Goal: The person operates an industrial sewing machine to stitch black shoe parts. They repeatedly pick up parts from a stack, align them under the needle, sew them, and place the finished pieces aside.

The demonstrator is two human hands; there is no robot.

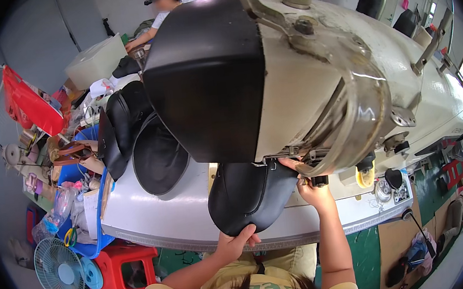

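A black leather-like piece [253, 198] with a rounded near end and a curved seam lies under the head of a large cream sewing machine [312, 58]. My left hand [240, 243] pinches its near rounded edge, thumb on top and fingers below. At the piece's right side, close by the needle area, my right hand [313, 191] grips the edge; some of its fingers are hidden behind the machine parts. The far end of the piece is hidden by the black machine cover [208, 80]. Similar black pieces [157, 157] rest on the white table [154, 213] to the left.
Left of the table stands a blue bin [93, 244] with plastic bags and scissors. Below are a red stool [123, 266] and a blue fan [59, 269]. A bobbin tray [400, 192] sits at the table's right. Another person [165, 6] works at the back.
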